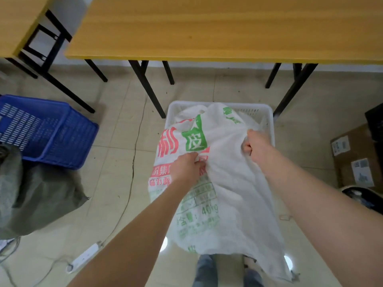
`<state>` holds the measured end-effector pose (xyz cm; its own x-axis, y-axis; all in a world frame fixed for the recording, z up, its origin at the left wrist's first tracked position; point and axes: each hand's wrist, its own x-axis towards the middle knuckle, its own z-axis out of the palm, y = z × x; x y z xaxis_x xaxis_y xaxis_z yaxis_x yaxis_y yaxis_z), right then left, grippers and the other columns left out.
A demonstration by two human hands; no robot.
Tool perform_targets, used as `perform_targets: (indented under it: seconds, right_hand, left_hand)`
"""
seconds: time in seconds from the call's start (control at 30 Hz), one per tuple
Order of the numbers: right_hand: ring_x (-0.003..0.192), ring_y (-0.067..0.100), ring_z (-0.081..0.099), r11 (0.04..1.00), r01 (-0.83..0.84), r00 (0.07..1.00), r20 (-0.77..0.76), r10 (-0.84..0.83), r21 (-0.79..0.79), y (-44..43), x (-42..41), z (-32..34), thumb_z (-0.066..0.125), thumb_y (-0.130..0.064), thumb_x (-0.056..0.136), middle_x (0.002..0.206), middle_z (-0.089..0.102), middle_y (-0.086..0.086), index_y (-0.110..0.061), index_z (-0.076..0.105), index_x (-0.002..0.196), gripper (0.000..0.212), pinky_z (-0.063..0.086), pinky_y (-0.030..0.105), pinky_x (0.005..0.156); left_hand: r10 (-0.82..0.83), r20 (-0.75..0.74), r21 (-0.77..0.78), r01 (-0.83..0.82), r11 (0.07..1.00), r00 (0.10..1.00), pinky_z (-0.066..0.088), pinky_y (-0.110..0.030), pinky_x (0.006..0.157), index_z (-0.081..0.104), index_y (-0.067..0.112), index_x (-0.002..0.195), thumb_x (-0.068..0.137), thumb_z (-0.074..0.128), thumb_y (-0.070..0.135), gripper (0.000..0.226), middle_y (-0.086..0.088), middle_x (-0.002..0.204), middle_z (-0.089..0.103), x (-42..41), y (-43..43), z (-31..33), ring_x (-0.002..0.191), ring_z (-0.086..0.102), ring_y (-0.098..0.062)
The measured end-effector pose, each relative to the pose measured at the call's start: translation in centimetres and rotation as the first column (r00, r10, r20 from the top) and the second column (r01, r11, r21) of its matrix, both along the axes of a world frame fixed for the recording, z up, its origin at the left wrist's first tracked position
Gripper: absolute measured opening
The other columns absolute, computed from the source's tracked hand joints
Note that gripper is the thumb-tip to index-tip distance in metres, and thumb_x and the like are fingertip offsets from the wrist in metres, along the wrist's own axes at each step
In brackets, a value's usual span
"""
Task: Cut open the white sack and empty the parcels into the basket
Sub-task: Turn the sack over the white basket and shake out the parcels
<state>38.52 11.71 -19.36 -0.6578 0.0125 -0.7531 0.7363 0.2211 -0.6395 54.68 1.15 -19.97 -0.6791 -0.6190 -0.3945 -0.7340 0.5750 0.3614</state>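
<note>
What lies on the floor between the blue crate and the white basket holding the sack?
In the head view, bare tiled floor separates the blue crate from the white basket; only a thin dark cable runs across that stretch.

I count one white sack (226, 183), two baskets, one white basket (269, 112) and one blue basket (47, 131), two yellow surfaces (228, 27), one grey bag (37, 195), and my two hands (187, 168).

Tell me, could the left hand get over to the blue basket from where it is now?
Probably not yet: the left hand is gripping the white sack over the white basket. The blue basket sits well off across open floor.
</note>
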Motion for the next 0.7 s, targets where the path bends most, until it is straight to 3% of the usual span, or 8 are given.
perform_targets:
  seconds: [0.03,0.1,0.2,0.3,0.37,0.5,0.63,0.7]
  right_hand:
    - [0.063,0.021,0.061,0.921,-0.276,0.947,-0.088,0.31,0.275,0.4,-0.1,0.3,0.043,-0.02,0.096,0.092,0.061,0.013,-0.006,0.057,0.102,0.02,0.041,0.021,0.046]
    - [0.098,0.031,0.06,0.643,-0.482,0.716,-0.155,0.681,0.595,1.2,0.4,2.1,0.051,-0.037,0.091,0.123,0.052,0.011,-0.015,0.052,0.126,0.042,0.046,0.031,0.074]
    - [0.093,0.022,0.062,0.531,-0.658,0.508,-0.206,0.836,0.534,1.7,2.4,5.6,0.069,-0.058,0.071,0.109,0.061,0.0,-0.021,0.059,0.109,0.054,0.048,0.033,0.075]
    - [0.1,0.024,0.06,0.123,-0.803,0.209,0.081,0.975,0.583,2.5,4.3,6.1,0.075,-0.062,0.061,0.12,0.053,0.0,-0.02,0.053,0.12,0.076,0.048,0.032,0.075]
    - [0.101,0.028,0.06,-0.005,-0.696,0.145,0.147,0.978,0.718,2.5,4.7,4.9,0.073,-0.045,0.073,0.121,0.045,0.004,-0.018,0.05,0.124,0.062,0.043,0.031,0.071]
    - [0.104,0.032,0.061,-0.005,-0.564,0.171,0.123,0.978,0.826,1.7,4.2,3.1,0.053,-0.011,0.09,0.118,0.047,0.006,-0.014,0.058,0.121,0.032,0.042,0.035,0.074]
    - [0.099,0.031,0.062,0.283,-0.569,0.408,-0.033,0.912,0.772,2.0,3.4,2.3,0.053,-0.019,0.088,0.105,0.063,0.004,-0.019,0.065,0.106,0.022,0.042,0.03,0.07]
    - [0.089,0.032,0.062,0.369,-0.542,0.455,-0.106,0.884,0.755,1.9,3.3,2.2,0.051,-0.021,0.088,0.092,0.063,0.004,-0.019,0.064,0.096,0.015,0.042,0.029,0.065]
  left_hand:
    - [-0.002,-0.018,0.014,0.002,1.0,1.0,0.044,-0.033,0.069,0.064,0.019,0.09,0.092,0.054,0.034,0.019,-0.008,0.096,0.068,-0.8,-0.3,0.4,0.089,0.062,-0.031]
    - [-0.014,-0.044,0.053,0.016,0.998,0.999,0.045,-0.033,0.069,0.066,0.019,0.091,0.092,0.054,0.033,0.018,-0.007,0.091,0.068,-2.7,-0.7,1.3,0.086,0.063,-0.03]
    - [-0.008,-0.074,0.101,0.016,0.995,0.997,0.048,-0.033,0.069,0.068,0.015,0.092,0.091,0.057,0.027,0.017,-0.002,0.078,0.063,-5.6,-1.5,2.3,0.078,0.061,-0.025]
    - [0.047,-0.116,0.153,-0.029,0.988,0.992,0.039,-0.025,0.058,0.07,0.011,0.086,0.088,0.063,0.023,0.014,0.004,0.062,0.054,-7.6,-2.4,2.8,0.061,0.052,-0.016]
    - [0.063,-0.132,0.166,-0.04,0.985,0.989,0.034,-0.024,0.055,0.07,0.013,0.083,0.086,0.066,0.025,0.013,0.005,0.056,0.05,-8.5,-2.6,2.7,0.054,0.046,-0.012]
    - [0.096,-0.175,0.203,-0.059,0.977,0.98,0.039,-0.024,0.062,0.074,0.014,0.093,0.084,0.069,0.026,0.016,0.003,0.067,0.061,-9.4,-2.3,2.2,0.059,0.052,-0.012]
    - [0.096,-0.18,0.224,-0.054,0.973,0.979,0.041,-0.023,0.063,0.073,0.017,0.103,0.083,0.07,0.027,0.022,-0.003,0.087,0.071,-9.2,-3.4,1.7,0.066,0.055,-0.011]
    - [0.076,-0.174,0.251,-0.03,0.968,0.982,0.047,-0.024,0.077,0.065,0.018,0.119,0.085,0.068,0.026,0.035,-0.002,0.11,0.069,-8.4,-4.0,1.6,0.085,0.061,-0.013]
